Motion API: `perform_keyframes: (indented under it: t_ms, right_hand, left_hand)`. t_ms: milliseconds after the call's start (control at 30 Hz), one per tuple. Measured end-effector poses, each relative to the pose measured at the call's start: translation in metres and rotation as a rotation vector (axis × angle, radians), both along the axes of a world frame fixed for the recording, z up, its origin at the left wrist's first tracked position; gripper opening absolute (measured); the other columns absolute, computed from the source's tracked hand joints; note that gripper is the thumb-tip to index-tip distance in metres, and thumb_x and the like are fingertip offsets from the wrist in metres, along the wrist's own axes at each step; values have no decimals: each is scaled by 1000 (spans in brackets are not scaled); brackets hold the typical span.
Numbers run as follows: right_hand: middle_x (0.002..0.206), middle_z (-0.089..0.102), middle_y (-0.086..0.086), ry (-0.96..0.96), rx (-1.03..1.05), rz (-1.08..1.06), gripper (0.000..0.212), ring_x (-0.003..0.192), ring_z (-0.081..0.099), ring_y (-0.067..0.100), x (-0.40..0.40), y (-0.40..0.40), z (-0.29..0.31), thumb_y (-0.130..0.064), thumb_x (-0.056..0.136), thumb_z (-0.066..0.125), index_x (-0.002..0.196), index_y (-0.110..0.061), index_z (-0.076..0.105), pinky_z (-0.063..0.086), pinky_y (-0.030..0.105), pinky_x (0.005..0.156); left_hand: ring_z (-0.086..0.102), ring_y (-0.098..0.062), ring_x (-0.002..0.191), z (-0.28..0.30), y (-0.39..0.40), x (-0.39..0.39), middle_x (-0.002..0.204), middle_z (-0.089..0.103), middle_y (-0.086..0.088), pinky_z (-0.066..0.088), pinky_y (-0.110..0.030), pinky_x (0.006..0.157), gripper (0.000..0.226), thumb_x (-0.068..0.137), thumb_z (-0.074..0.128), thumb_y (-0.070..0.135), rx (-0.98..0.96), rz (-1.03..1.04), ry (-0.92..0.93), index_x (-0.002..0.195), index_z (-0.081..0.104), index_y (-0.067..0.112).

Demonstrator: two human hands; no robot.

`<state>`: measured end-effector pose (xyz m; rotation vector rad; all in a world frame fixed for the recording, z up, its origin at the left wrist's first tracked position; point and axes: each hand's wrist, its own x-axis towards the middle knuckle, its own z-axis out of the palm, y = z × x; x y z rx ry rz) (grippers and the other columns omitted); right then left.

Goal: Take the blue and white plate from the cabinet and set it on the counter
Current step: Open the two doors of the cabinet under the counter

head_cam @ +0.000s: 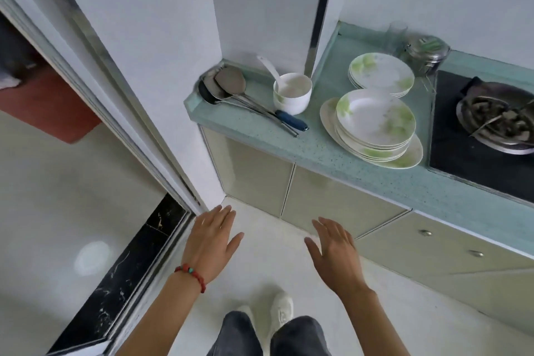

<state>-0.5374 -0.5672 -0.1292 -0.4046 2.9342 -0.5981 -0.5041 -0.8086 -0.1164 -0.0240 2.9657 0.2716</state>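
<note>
Two trouser legs [268, 335] and a white shoe [281, 308] were seen nearest, on the pale floor. Just beyond them the left hand [212, 243] (a red bead bracelet [190, 276] on its wrist) and the right hand [336, 251] were held out palm down, fingers spread wide and nothing gripped.

No blue and white plate could be seen; it was judged to be behind the closed cabinet doors [291, 188] under the counter [318, 150]. The plates [375, 124] stacked on the counter were white and green.

The step in hand was judged to be opening a door. It would best be pulled by its edge with one hand, the other kept free for the plate. Bare counter to the left of the near stack, beside the mug [291, 92] and ladles [231, 87], seemed the safest landing place.
</note>
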Motion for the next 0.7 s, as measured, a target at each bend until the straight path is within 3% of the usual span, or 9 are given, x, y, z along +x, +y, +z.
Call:
perform_keyframes:
  t_ms: [200,300,400,533,633,700]
  right_hand:
    - [133,50,12,-69,-18,-85,42,125,41,27,-34,1,-27,-28,91,48,127,-8,43,30,38,105]
    - [132,51,9,-162,-198,-213,42,123,42,26,-55,-2,-39,-29,91,47,129,-10,41,33,35,101]
    - [122,59,5,-304,-499,-469,34,116,49,22,-80,-12,-53,-27,90,51,122,-14,49,36,27,93]
    - [106,65,4,-419,-802,-825,23,95,57,15,-122,-31,-79,-23,90,52,111,-17,58,39,25,80]
    - [102,67,8,-501,-1141,-1006,24,99,59,21,-151,-44,-102,-13,90,50,113,-8,56,47,35,87]
    - [100,67,8,-538,-1435,-1087,21,98,61,22,-170,-52,-114,-8,91,47,111,-6,54,49,34,85]
  left_hand:
    - [60,-33,107,-25,8,-57,112,66,-17,50,-49,89,82,90,-2,52,19,-109,-24,108,60,1]
    - [55,-34,114,-47,15,-80,121,61,-19,45,-48,95,61,93,22,48,118,-78,-5,115,56,1]
    - [49,-35,118,-68,26,-108,125,57,-21,40,-46,100,41,87,57,23,346,83,8,120,51,0]
    - [49,-31,118,-97,43,-153,124,58,-17,37,-39,100,35,88,56,17,632,332,-36,119,52,1]
    - [54,-22,113,-116,53,-190,117,61,-10,40,-35,98,29,89,55,14,1069,658,-144,116,54,5]
    - [56,-20,108,-127,58,-212,115,61,-10,46,-37,92,28,89,54,10,1301,808,-177,116,54,6]
